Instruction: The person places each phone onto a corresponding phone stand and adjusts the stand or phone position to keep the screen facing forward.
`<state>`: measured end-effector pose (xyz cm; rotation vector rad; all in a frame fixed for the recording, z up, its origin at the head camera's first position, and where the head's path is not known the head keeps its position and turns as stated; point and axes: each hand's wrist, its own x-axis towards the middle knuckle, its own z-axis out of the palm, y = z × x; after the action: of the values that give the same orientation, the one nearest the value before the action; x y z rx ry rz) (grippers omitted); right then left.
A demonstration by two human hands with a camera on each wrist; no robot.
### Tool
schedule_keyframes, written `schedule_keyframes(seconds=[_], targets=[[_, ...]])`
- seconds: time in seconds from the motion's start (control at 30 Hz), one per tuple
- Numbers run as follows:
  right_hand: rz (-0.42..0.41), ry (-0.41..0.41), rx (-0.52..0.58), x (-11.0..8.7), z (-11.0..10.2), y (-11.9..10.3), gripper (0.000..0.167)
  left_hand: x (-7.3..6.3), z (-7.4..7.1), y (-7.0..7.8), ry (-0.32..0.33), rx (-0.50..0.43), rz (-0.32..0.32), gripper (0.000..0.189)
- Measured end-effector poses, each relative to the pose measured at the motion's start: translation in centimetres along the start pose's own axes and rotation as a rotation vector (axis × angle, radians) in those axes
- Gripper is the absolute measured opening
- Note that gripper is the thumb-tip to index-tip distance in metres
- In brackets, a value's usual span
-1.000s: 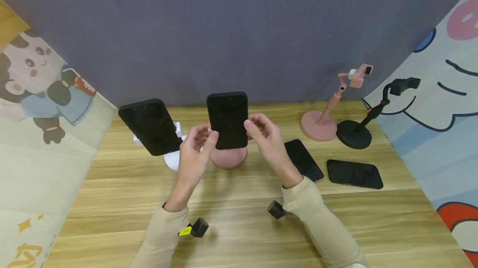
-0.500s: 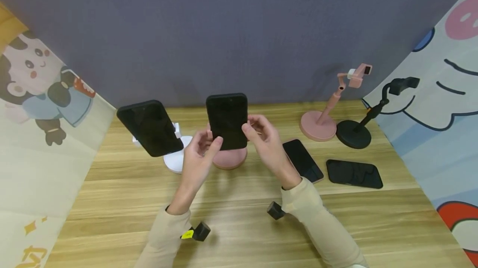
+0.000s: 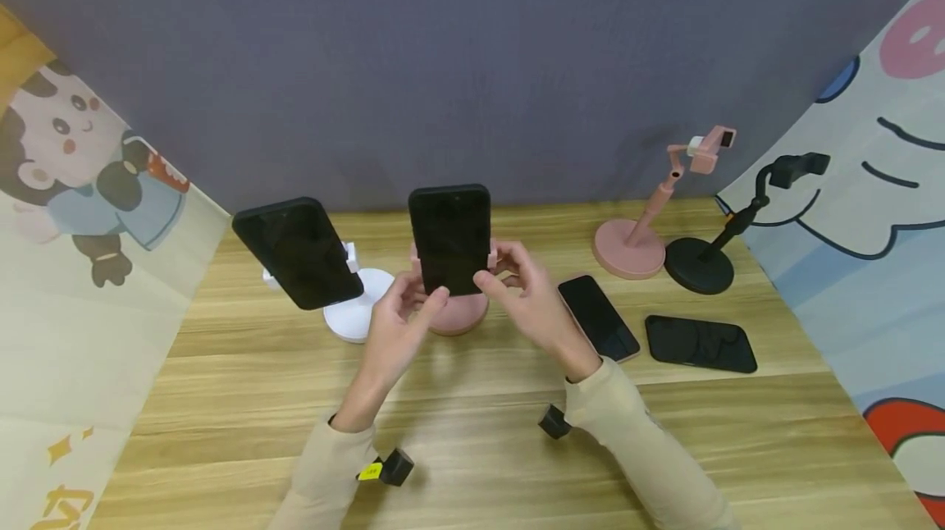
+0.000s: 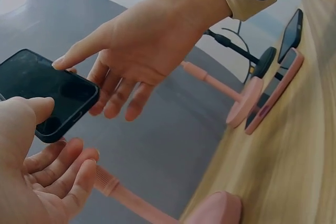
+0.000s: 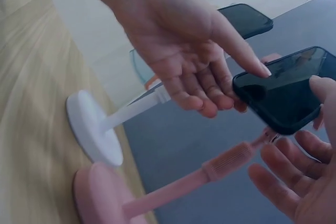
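A black smartphone [image 3: 450,239] sits upright in the clamp of a pink phone stand [image 3: 461,317], whose arm hides behind it. My left hand [image 3: 394,333] holds the phone's lower left corner, thumb on the screen and fingers behind. At the lower right corner, my right hand [image 3: 535,304] pinches likewise, its thumb on the front edge. Both thumbs show against the phone [image 4: 60,95] in the left wrist view. The stand's pink post [image 5: 226,163] rises beneath it in the right wrist view.
Left of the hands, a white stand [image 3: 358,312] carries a tilted black phone [image 3: 299,255]. At right are another pink stand [image 3: 631,247] and a black stand [image 3: 701,265]. Two phones lie flat, one pink-edged [image 3: 600,317] and one black [image 3: 700,344]. A grey wall stands behind.
Both hands have slid down toward the phone's lower corners, uncovering the pink clamp at its sides. The phone has barely moved.
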<state>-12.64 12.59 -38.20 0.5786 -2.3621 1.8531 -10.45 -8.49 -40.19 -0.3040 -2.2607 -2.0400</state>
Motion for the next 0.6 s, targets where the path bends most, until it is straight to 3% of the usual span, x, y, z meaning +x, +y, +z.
schedule_keyframes(seconds=[0.3, 0.47, 0.6], targets=[[0.000, -0.078, -0.118, -1.0, 0.1, 2.4, 0.043, -0.3, 0.7, -1.4, -0.059, 0.077, 0.000, 0.031], [0.007, -0.132, -0.155, -1.7, 0.2, 3.6, 0.039, -0.3, 0.8, -2.1, -0.107, 0.139, 0.004, 0.031], [-0.003, -0.130, -0.156, -2.2, 0.3, 4.3, 0.036, -0.3, 0.9, -2.5, -0.165, 0.167, -0.004, 0.029]])
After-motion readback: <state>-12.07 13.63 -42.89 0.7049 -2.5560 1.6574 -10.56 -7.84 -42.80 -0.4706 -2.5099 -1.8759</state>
